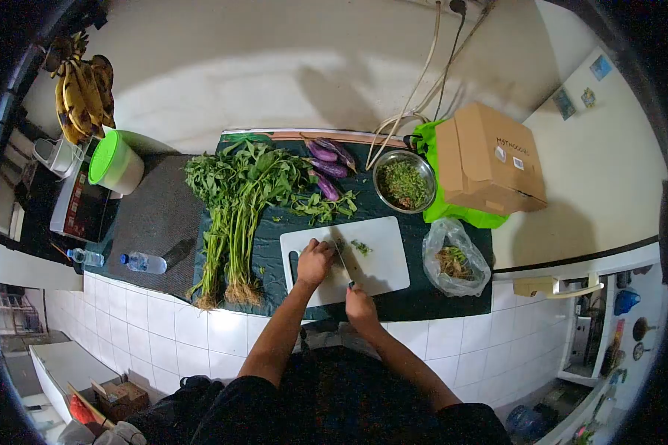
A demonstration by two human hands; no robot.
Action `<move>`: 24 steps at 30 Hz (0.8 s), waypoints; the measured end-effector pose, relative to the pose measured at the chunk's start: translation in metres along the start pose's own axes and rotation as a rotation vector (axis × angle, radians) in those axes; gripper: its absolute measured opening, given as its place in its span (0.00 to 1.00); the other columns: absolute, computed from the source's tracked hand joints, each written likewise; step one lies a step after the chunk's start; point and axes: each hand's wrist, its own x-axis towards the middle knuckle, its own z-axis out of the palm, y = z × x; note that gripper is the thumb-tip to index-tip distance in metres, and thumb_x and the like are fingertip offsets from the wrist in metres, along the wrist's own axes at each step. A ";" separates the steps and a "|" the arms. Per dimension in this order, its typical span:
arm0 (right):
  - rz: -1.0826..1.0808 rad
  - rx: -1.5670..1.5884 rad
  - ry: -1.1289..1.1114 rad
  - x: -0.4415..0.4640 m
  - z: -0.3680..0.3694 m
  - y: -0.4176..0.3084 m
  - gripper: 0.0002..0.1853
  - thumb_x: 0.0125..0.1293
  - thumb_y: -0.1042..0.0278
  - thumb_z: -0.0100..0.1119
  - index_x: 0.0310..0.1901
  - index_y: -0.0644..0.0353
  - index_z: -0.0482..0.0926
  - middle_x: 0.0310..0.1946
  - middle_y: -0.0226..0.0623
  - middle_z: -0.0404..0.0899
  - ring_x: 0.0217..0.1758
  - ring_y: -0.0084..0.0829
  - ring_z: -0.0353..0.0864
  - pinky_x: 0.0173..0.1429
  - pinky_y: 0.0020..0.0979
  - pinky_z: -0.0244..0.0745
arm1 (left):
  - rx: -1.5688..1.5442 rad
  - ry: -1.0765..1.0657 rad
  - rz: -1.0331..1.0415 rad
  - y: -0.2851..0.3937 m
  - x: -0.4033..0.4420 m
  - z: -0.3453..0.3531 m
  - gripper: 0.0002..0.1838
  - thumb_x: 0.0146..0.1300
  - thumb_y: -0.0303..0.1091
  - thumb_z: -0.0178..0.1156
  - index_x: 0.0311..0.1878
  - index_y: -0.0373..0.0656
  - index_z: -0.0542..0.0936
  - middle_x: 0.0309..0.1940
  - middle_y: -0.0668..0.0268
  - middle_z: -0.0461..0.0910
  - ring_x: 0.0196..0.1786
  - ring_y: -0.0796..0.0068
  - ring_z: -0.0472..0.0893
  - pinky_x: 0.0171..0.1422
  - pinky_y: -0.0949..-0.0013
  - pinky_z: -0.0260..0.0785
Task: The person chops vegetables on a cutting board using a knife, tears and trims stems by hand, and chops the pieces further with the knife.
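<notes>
A white cutting board lies on the dark green cloth in front of me. My right hand is wrapped around the handle of a knife, whose blade points away from me over the board. Just left of the blade, my left hand is curled with fingers pressed together on a small bunch of leafy greens, mostly hidden by the fingers. Chopped greens sit in a little heap right of the blade. Loose leafy sprigs rest behind the board.
Long-stemmed greens with roots lie left of the board. Purple eggplants lie behind, near a metal bowl of chopped greens. At right are a plastic bag of root ends and a cardboard box. A water bottle lies left.
</notes>
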 end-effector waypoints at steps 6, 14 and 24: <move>0.157 0.031 -0.158 0.029 -0.031 -0.016 0.16 0.74 0.59 0.45 0.42 0.68 0.72 0.30 0.55 0.83 0.34 0.54 0.85 0.37 0.53 0.79 | -0.095 0.028 -0.110 0.002 -0.001 0.001 0.08 0.56 0.35 0.63 0.37 0.47 0.86 0.39 0.68 0.82 0.46 0.63 0.75 0.50 0.63 0.75; 0.079 0.091 -0.099 -0.003 0.008 0.005 0.17 0.75 0.60 0.45 0.44 0.70 0.70 0.29 0.58 0.81 0.35 0.57 0.83 0.39 0.50 0.80 | -0.061 -0.007 -0.090 -0.001 -0.001 0.004 0.08 0.56 0.35 0.63 0.39 0.48 0.86 0.38 0.69 0.83 0.47 0.63 0.76 0.50 0.62 0.75; 0.131 0.050 -0.167 0.026 -0.028 -0.010 0.18 0.74 0.59 0.46 0.41 0.70 0.72 0.29 0.55 0.82 0.35 0.54 0.85 0.38 0.50 0.81 | -0.063 -0.066 -0.123 -0.001 -0.001 0.003 0.07 0.57 0.36 0.62 0.38 0.49 0.85 0.40 0.68 0.82 0.47 0.62 0.75 0.49 0.61 0.75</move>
